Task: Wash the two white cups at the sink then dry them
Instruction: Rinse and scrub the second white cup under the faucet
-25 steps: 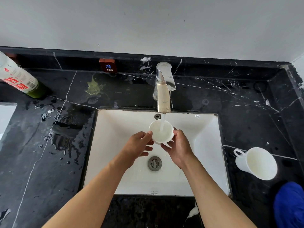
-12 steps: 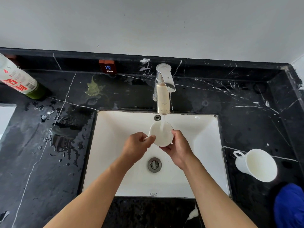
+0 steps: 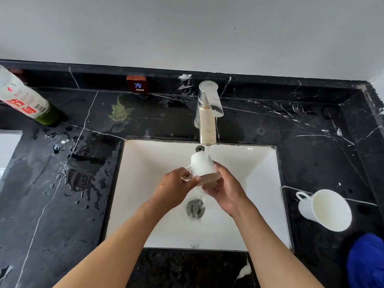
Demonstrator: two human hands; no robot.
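Observation:
A white cup (image 3: 202,166) is held over the white sink (image 3: 249,204), tipped with its mouth toward me and its base under the running water from the chrome tap (image 3: 207,113). My left hand (image 3: 176,187) grips it at the handle side. My right hand (image 3: 225,190) cups its rim from below and the right. Water spills down past my right fingers to the drain (image 3: 195,208). The second white cup (image 3: 326,209) lies tilted on the black counter right of the sink, handle to the left, mouth toward me.
The black marble counter (image 3: 62,215) is wet left of the sink. A white and green bottle (image 3: 25,100) leans at the far left. A blue cloth (image 3: 367,260) sits at the lower right corner. A red COLD label (image 3: 138,87) is on the backsplash.
The cup was upright with its mouth up under the stream. Both hands have tipped it over, so the water now strikes its base and outer wall.

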